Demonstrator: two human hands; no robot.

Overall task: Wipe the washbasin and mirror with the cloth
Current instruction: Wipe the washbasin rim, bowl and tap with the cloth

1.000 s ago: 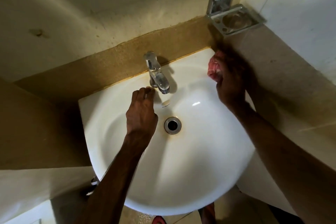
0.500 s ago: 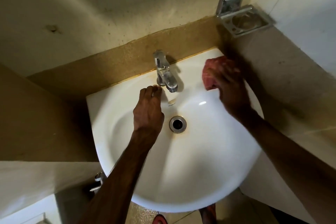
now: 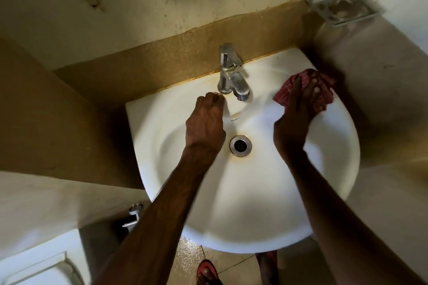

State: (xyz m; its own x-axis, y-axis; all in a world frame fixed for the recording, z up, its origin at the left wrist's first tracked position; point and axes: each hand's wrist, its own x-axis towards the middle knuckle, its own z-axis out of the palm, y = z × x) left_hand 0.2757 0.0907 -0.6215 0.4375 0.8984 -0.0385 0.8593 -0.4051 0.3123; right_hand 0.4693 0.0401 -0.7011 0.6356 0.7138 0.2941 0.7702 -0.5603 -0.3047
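The white washbasin fills the middle of the head view, seen from above. My right hand presses a red striped cloth flat against the basin's right rear rim. My left hand rests with curled fingers on the rear ledge, just left of the chrome tap, holding nothing that I can see. The drain lies between my two wrists, ringed by a rust stain. No mirror is in view.
A chrome soap holder is fixed to the wall at the upper right. A brown tiled band runs behind the basin. A small valve sticks out below left. Red sandals show on the floor under the basin.
My right hand has slid the cloth along the right rear rim, from the back corner toward the tap and back out to the right edge. My left hand stayed by the tap.
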